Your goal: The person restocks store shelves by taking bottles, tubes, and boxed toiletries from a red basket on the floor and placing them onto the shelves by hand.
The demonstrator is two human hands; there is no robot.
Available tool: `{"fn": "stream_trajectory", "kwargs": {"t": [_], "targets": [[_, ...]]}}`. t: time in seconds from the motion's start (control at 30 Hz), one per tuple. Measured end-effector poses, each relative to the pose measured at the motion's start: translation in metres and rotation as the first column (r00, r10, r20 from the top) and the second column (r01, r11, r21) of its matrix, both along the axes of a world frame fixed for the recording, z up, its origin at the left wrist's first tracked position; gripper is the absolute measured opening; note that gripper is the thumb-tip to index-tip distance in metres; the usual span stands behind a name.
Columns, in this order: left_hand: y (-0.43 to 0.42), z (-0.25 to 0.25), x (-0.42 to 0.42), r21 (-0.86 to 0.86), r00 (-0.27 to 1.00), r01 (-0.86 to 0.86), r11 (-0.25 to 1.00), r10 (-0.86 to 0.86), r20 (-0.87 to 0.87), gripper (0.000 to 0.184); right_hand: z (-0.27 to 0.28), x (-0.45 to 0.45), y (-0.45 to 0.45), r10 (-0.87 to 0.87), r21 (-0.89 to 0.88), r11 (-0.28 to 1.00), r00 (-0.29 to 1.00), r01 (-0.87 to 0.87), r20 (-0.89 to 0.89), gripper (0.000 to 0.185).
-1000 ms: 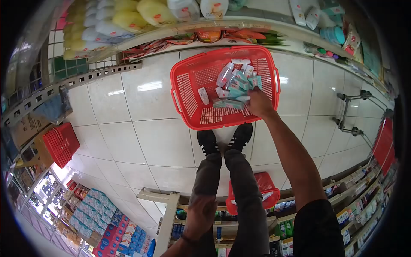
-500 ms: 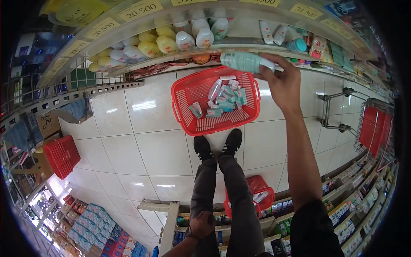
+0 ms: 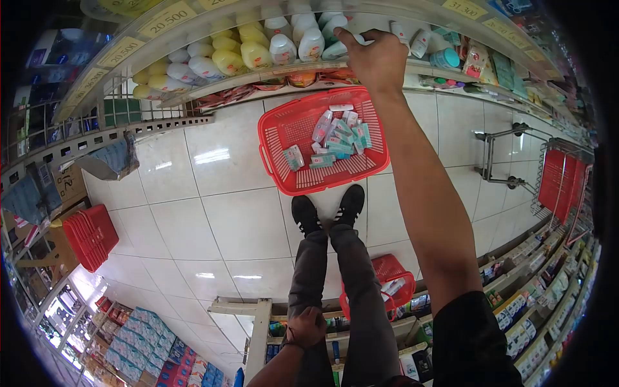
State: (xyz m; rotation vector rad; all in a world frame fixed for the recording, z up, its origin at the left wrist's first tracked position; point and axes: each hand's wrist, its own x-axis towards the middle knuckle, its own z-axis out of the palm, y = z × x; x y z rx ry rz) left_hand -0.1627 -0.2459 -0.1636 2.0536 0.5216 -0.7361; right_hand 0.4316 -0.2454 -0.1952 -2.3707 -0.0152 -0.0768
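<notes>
My right hand (image 3: 382,63) reaches to the shelf above the red basket, its fingers closed round a pale green bottle (image 3: 334,51). The bottle is tilted at the shelf's front edge, beside a row of white bottles (image 3: 311,45). Part of it is hidden by my fingers. My left hand (image 3: 307,326) rests on my left thigh with its fingers curled, and nothing shows in it. Below the shelf, on the floor, stands the red basket (image 3: 322,188), holding several small boxes (image 3: 338,138) and a clear bottle (image 3: 322,126).
Yellow bottles (image 3: 256,55) stand left of the white ones; a teal-lidded jar (image 3: 445,59) sits to the right. A second red basket (image 3: 389,266) is by my right leg. Stacked red baskets (image 3: 94,238) are at left, a metal trolley (image 3: 516,155) at right.
My right hand has moved up and left, carrying the green bottle from above the basket's edge to the shelf beside the white bottles. My left hand stays on my thigh.
</notes>
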Motion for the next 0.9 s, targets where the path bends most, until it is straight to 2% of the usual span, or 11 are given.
{"fn": "stream_trajectory", "kwargs": {"t": [0.03,0.17,0.23,0.47,0.53,0.57,0.63,0.77,0.83,0.87,0.9], "targets": [[0.001,0.000,0.001,0.004,1.000,0.005,1.000,-0.005,0.003,0.011,0.001,0.001,0.004,0.023,-0.103,0.994,1.000,-0.024,-0.017,0.056],[0.002,0.000,0.006,0.019,1.000,0.007,1.000,-0.007,-0.006,0.009,0.003,0.003,0.009,0.093,-0.170,0.982,0.995,-0.084,0.047,0.059],[0.002,0.002,0.011,0.016,1.000,-0.005,1.000,0.006,-0.009,0.009,0.007,0.005,0.011,0.135,-0.290,0.950,0.989,-0.114,0.052,0.056],[-0.001,-0.003,0.008,0.019,0.999,-0.042,0.999,0.042,0.033,0.013,0.011,0.004,0.015,0.169,-0.318,0.939,0.982,-0.135,0.084,0.047],[0.000,-0.003,0.011,0.026,0.999,-0.036,0.999,0.035,0.033,0.013,0.017,-0.003,0.020,0.270,-0.370,0.921,0.887,-0.124,0.375,0.040],[-0.001,-0.002,0.012,0.031,0.999,-0.026,0.999,0.025,0.032,0.013,0.018,-0.001,0.021,0.271,-0.367,0.922,0.887,-0.126,0.374,0.040],[-0.001,-0.001,0.014,0.033,0.999,-0.041,0.999,0.040,0.034,0.013,0.015,0.005,0.022,0.580,-0.495,0.783,0.729,-0.376,0.363,0.037],[-0.002,0.001,0.017,0.046,0.999,-0.035,0.998,0.033,0.040,0.014,0.015,0.010,0.026,0.643,-0.583,0.713,0.696,-0.390,0.321,0.034],[-0.001,0.003,0.020,0.046,0.999,-0.035,0.998,0.034,0.033,0.014,0.026,0.009,0.029,0.610,-0.527,0.694,0.789,-0.491,0.068,0.031],[-0.001,0.004,0.020,0.044,0.999,-0.032,0.999,0.031,0.026,0.015,0.027,0.010,0.029,0.610,-0.527,0.694,0.790,-0.490,0.068,0.031],[-0.002,0.004,0.019,0.044,0.999,-0.030,0.999,0.029,0.026,0.015,0.027,0.011,0.029,0.668,-0.568,0.653,0.734,-0.501,0.121,0.031]]}}
